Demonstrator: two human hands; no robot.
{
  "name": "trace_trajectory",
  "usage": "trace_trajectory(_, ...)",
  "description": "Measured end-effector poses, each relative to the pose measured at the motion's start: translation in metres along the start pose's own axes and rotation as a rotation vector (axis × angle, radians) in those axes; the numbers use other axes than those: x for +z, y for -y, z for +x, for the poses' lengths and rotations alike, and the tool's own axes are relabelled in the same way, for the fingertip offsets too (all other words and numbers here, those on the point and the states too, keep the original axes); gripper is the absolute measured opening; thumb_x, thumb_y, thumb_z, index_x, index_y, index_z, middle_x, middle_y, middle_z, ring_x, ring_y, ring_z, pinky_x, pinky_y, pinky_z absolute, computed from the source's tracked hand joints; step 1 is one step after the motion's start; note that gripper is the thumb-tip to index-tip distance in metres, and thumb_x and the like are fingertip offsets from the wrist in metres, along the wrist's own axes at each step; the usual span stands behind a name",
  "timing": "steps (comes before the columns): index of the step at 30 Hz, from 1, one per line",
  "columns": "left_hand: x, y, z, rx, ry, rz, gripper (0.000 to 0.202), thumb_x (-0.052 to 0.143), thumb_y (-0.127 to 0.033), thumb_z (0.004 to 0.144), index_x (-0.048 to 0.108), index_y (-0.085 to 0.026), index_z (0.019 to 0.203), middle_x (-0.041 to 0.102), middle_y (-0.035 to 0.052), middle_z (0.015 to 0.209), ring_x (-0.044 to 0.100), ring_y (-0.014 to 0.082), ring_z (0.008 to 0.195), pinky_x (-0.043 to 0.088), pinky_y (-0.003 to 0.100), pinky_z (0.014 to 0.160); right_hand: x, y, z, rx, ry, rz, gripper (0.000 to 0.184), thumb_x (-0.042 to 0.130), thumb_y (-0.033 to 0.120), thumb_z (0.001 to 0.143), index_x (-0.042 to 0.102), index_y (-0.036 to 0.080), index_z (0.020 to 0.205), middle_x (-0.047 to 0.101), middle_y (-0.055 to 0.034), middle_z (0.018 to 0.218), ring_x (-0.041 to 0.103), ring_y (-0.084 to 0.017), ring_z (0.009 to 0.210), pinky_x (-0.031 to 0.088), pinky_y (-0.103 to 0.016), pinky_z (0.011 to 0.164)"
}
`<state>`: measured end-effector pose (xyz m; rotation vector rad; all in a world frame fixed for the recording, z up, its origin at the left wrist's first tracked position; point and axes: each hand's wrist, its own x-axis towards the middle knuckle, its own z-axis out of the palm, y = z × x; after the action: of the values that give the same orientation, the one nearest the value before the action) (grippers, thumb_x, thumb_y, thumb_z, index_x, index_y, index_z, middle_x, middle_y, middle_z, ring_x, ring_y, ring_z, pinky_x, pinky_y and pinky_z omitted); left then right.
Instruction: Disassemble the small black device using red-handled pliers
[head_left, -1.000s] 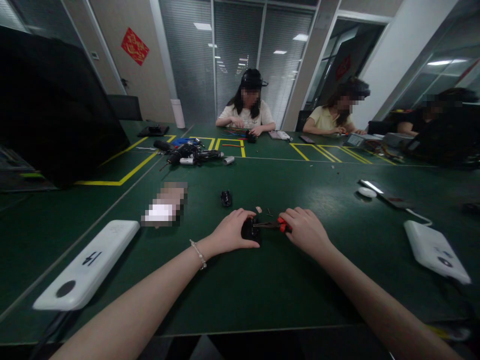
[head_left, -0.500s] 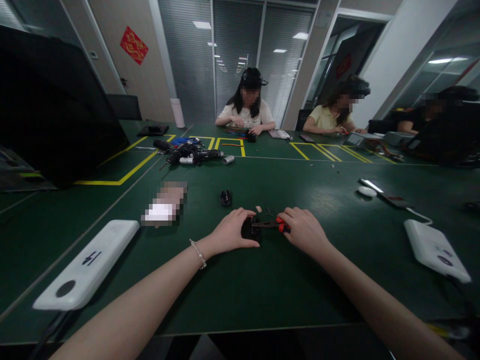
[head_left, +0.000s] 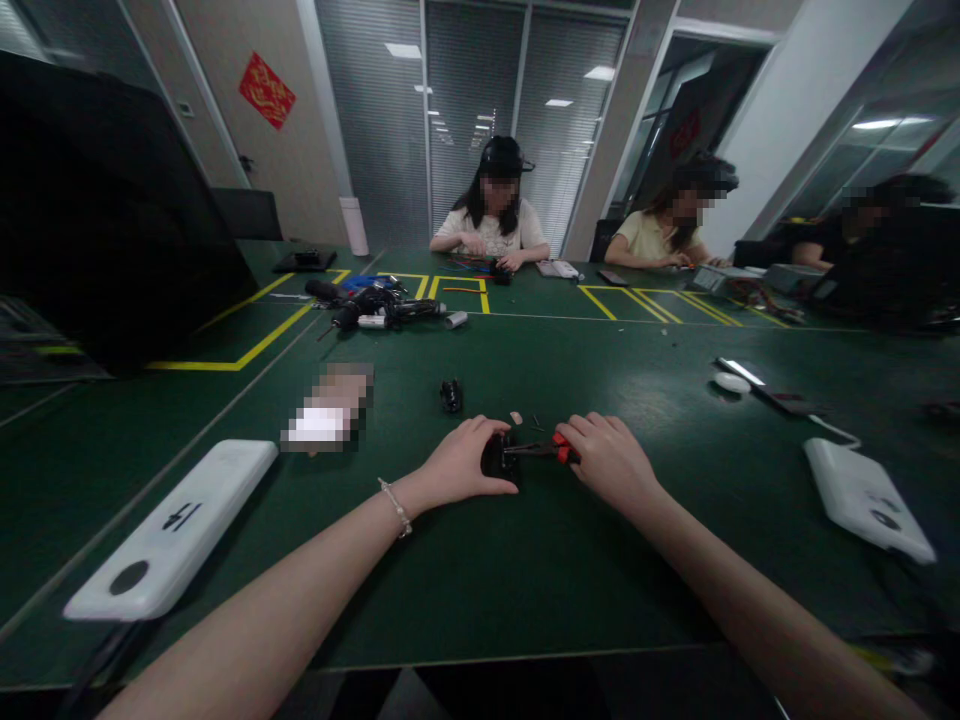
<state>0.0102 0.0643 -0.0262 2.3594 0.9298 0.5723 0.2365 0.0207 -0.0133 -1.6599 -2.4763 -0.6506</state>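
Observation:
My left hand point(head_left: 463, 461) grips a small black part point(head_left: 495, 458) low over the green table point(head_left: 600, 590), thumb along its near side and fingers around its far side. Its exact kind is too dark to make out. In my right hand point(head_left: 611, 455) are needle-nose pliers point(head_left: 534, 450) with red and black handles, and my fingers are wrapped round them. The pliers' jaws point left and meet the right side of the black part. Just beyond lie a small pale chip point(head_left: 515, 418) and thin dark pins point(head_left: 536, 422). A second black part point(head_left: 451, 395) stands further back.
White power banks lie at left point(head_left: 176, 530) and right point(head_left: 870, 500). A blurred phone point(head_left: 330, 410) rests left of my hands. Black cables point(head_left: 382, 305) are heaped farther back. A large dark monitor point(head_left: 112, 220) stands at left. Other people sit across the table.
The view has shifted very slightly. Both hands, the pliers and the black part keep almost the same places.

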Motion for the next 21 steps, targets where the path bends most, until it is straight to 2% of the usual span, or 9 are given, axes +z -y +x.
trace_trajectory(8,0.0008,0.0003,0.0002,0.001,0.001,-0.004,0.068,0.07,-0.048,0.057,0.044,-0.023,0.113,0.05,0.0058,0.105,0.049,0.0255,0.095,0.042,0.039,0.08,0.0089,-0.0026,-0.0008,0.014,0.02,0.046,0.031,0.056,0.015,0.063,0.057,0.018,0.095,0.059,-0.0056,0.089,0.05,-0.019,0.078,0.035,-0.032,0.067)
trace_trajectory(12,-0.0003,-0.0001,0.0003,0.001,0.004,-0.002,0.068,0.07,-0.049,0.057,0.044,-0.023,0.114,0.05,0.0057,0.106,0.049,0.0255,0.096,0.042,0.039,0.081,0.0085,-0.0039,-0.0011,-0.014,-0.024,0.018,0.033,0.055,0.015,0.064,0.057,0.018,0.096,0.059,-0.0066,0.091,0.049,-0.02,0.08,0.034,-0.033,0.068)
trace_trajectory(21,0.0008,0.0002,0.0001,-0.007,0.009,-0.005,0.068,0.07,-0.048,0.056,0.044,-0.023,0.114,0.05,0.0059,0.106,0.049,0.0258,0.096,0.042,0.04,0.08,0.0081,-0.0024,-0.0005,0.015,0.018,0.068,0.034,0.056,0.018,0.063,0.057,0.017,0.097,0.058,-0.0062,0.092,0.049,-0.019,0.08,0.036,-0.033,0.069)
